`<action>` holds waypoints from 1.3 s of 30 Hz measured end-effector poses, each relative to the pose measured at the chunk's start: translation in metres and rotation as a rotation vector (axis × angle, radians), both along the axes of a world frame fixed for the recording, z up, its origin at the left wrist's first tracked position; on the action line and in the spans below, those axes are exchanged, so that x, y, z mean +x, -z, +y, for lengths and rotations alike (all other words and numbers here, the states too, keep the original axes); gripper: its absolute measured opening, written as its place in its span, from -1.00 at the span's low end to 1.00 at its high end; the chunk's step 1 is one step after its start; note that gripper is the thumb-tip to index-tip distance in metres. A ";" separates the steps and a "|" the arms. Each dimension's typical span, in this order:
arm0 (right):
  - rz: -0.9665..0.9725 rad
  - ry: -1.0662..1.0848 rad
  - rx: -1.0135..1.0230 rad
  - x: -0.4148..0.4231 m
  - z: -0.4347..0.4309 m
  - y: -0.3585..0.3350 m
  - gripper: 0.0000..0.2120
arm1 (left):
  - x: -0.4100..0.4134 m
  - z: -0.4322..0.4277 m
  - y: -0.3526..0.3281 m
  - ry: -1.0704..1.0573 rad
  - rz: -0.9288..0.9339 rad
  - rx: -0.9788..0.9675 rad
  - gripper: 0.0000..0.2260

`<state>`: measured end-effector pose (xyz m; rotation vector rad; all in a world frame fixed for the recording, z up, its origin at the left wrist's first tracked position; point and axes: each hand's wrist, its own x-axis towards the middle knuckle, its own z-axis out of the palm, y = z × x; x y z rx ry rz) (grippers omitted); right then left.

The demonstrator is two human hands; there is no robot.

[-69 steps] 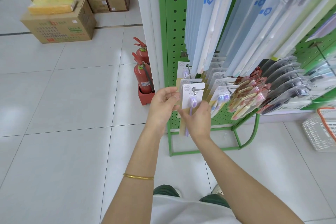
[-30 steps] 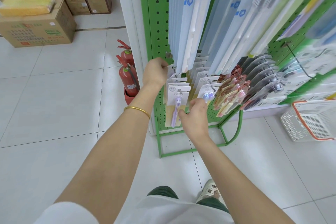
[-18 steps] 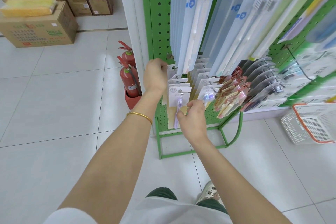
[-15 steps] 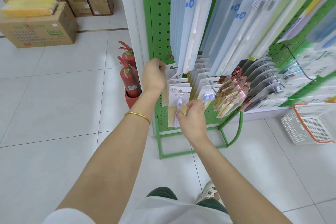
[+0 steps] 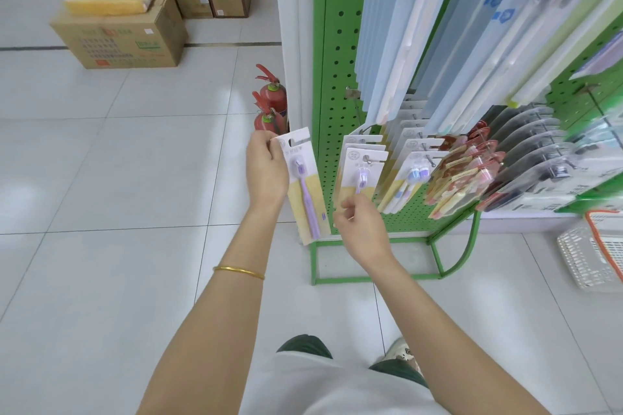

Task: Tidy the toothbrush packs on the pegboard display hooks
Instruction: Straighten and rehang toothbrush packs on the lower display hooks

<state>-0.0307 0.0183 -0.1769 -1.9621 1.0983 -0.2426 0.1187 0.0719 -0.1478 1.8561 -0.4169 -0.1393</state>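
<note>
Fingers (image 5: 268,141) of the left hand (image 5: 266,168) pinch the top corner of a loose toothbrush pack (image 5: 305,189). The pack is off its hook and hangs free just beside the palm, card face toward the person, probably so its slotted hang hole stays clear for threading back on. Across from it the right hand (image 5: 362,227) is curled at the lower edge of the front hanging pack (image 5: 362,172). It likely steadies that row or tilts it out, but whether it truly grips the card or only touches it I cannot tell. Just above those fingers the tip of the hook (image 5: 369,161) pokes through the front card, with more cards stacked behind on the green pegboard (image 5: 337,77). Above both hands, tall blue packs (image 5: 404,44) droop over the small row and crowd the route to the hook. Beyond the right hand, twin-brush cards (image 5: 416,175) and red packs (image 5: 465,172) fan outward, close enough to snag. Behind the left hand stand two fire extinguishers (image 5: 269,101), and a white basket (image 5: 593,253) sits on the floor far past the right hand.
</note>
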 end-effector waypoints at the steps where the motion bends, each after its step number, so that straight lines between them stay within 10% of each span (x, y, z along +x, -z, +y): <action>1: -0.016 -0.021 0.008 0.002 0.003 0.000 -0.76 | -0.004 0.007 -0.001 -0.013 0.037 -0.031 -0.89; 11: -0.337 -0.104 0.301 -0.002 0.027 -0.008 -0.70 | -0.033 0.027 -0.003 -0.113 0.253 -0.228 -0.90; 20: -0.475 0.027 0.506 -0.003 0.018 -0.014 -0.71 | -0.079 0.024 0.012 0.094 0.041 -0.057 -0.44; 26: -0.475 0.133 0.700 0.001 0.009 -0.016 -0.88 | -0.096 0.045 0.012 0.257 0.074 0.165 -0.54; 39: -0.528 0.252 0.865 0.025 0.008 -0.026 -0.61 | -0.094 0.070 -0.017 0.515 -0.128 0.804 -0.09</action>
